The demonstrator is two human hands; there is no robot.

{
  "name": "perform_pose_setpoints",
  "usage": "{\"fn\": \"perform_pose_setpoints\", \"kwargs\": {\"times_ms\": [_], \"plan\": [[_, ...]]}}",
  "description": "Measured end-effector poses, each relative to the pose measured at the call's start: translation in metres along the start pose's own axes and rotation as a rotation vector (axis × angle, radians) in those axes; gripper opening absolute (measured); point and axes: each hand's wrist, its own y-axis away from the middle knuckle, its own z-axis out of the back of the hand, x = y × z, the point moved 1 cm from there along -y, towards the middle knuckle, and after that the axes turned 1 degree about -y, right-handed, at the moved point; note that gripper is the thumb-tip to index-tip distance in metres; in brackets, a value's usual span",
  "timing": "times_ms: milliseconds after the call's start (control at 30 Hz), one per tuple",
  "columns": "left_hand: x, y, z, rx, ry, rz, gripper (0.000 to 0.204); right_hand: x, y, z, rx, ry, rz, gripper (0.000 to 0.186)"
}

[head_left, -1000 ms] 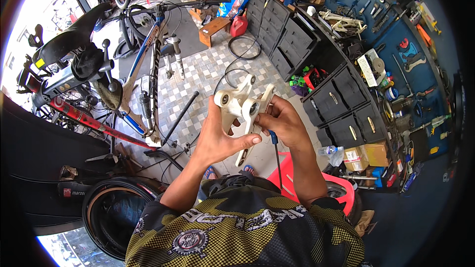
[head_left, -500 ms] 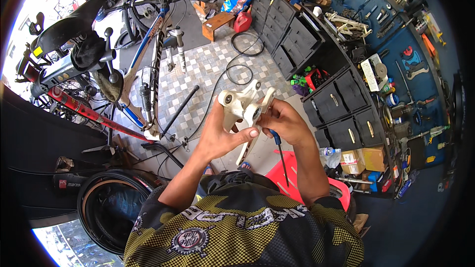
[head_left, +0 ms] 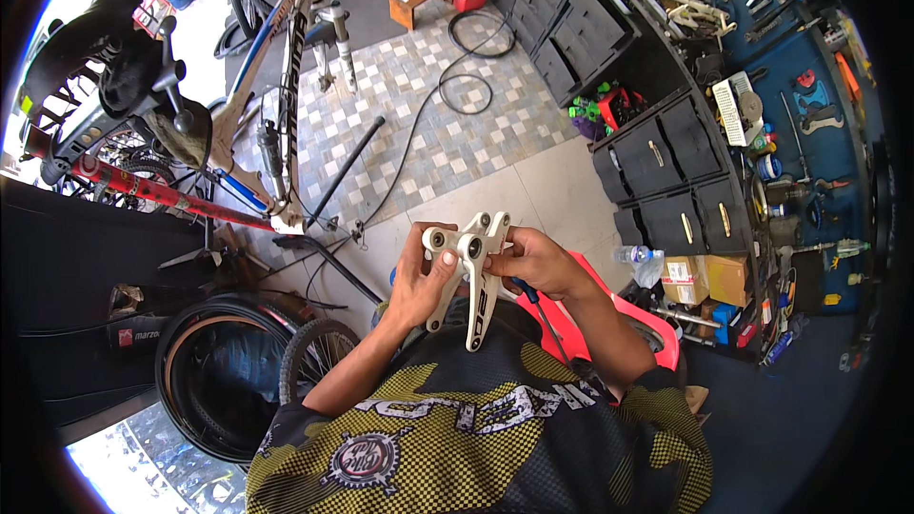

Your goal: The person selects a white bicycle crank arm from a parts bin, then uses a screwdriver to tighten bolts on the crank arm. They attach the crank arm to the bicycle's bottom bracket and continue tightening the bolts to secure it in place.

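A white bicycle suspension rocker link is held up in front of my torso, its round pivot ends with dark bearings showing and one long arm pointing down toward me. My left hand is closed round its left side, the thumb pressed against the front near a pivot. My right hand grips the right side between thumb and fingers. Tucked under that same hand is a screwdriver with a blue handle, its dark shaft slanting down to the right. The right hand's lower fingers are partly hidden.
A white and blue bike frame hangs in a repair stand at left. Tyres lean at lower left. Beside my right arm is a red plastic seat. Black drawers and a tool-covered blue pegboard line the right. A cable crosses the floor.
Both hands have lowered the rocker link closer to my torso and turned it, so its long arm now faces up toward me. The view has tilted down slightly.
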Motion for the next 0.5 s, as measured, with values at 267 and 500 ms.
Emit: {"fn": "perform_pose_setpoints", "kwargs": {"times_ms": [267, 500], "plan": [[0.027, 0.004, -0.004, -0.061, 0.358, 0.168, 0.055, -0.023, 0.003, -0.002, 0.034, -0.050, -0.112, 0.028], [0.018, -0.006, -0.004, 0.166, 0.698, 0.114, 0.063, -0.026, 0.003, 0.000, 0.059, -0.045, -0.053, 0.027]]}}
